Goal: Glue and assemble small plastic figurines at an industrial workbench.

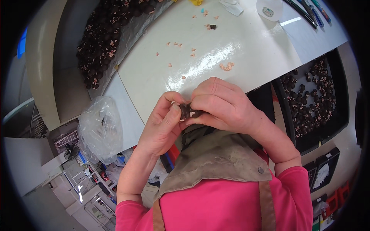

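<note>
A small dark brown lumpy piece with pale pink parts [185, 111] is pinched between my two hands, just above the table's near edge. My left hand [163, 117] grips its left side between thumb and fingers. My right hand [223, 102] has its fingers closed on the right side, hiding part of the piece. Pale pink scraps [226, 66] lie scattered on the glossy white table [150, 84] beyond my hands. One small dark bit [212, 27] rests among the scraps farther back.
At the far left, a heap of similar dark pieces [102, 46] lies on clear plastic. A black bin [341, 81] of more pieces stands at right. A clear plastic bag [100, 129] hangs by the left table edge. Pen-like tools [316, 15] lie at the back right.
</note>
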Demonstrator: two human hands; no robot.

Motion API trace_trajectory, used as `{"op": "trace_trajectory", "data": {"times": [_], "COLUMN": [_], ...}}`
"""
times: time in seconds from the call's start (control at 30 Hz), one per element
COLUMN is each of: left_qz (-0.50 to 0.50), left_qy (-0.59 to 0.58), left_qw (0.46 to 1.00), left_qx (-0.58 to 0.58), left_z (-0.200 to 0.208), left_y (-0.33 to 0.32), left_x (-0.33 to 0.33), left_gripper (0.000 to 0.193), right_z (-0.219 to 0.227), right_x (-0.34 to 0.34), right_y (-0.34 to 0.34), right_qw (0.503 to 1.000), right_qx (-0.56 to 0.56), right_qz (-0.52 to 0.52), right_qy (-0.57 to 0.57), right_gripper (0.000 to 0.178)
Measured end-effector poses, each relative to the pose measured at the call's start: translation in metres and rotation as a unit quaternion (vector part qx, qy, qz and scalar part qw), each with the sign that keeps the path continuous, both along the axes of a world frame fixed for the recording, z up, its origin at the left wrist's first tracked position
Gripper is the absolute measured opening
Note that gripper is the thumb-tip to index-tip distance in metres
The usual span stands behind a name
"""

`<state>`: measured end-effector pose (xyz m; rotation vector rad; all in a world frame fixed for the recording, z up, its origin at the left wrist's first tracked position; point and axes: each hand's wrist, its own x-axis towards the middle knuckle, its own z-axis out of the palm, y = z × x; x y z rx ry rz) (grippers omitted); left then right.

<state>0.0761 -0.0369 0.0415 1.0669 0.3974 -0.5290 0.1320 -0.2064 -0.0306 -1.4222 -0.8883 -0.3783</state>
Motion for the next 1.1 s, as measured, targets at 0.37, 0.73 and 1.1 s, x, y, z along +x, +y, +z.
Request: {"op": "trace_trajectory", "data": {"times": [0.37,0.73,1.1], "left_qz": [0.011,0.014,0.019], "left_qy": [-0.002,-0.001,0.013], "left_qw": [1.0,0.999,0.999], "left_qx": [0.02,0.041,0.035], "left_z": [-0.0029,-0.0035,-0.0018], "left_y": [-0.0035,-0.0047,-0.0057], "left_x": [-0.0008,-0.0022,-0.001], "left_gripper": [0.023,0.02,0.02], "right_z": [-0.0036,-0.0046,-0.0031], "right_x": [0.0011,0.0014,0.0004], "right_y": [-0.0009,-0.0015,-0.0011], "right_qw": [1.0,1.0,1.0], "right_qx": [0.006,0.007,0.008], "right_qz": [0.003,0.004,0.005], "right_qy": [0.004,0.001,0.009], "right_gripper": [0.038,0.039,0.038]}}
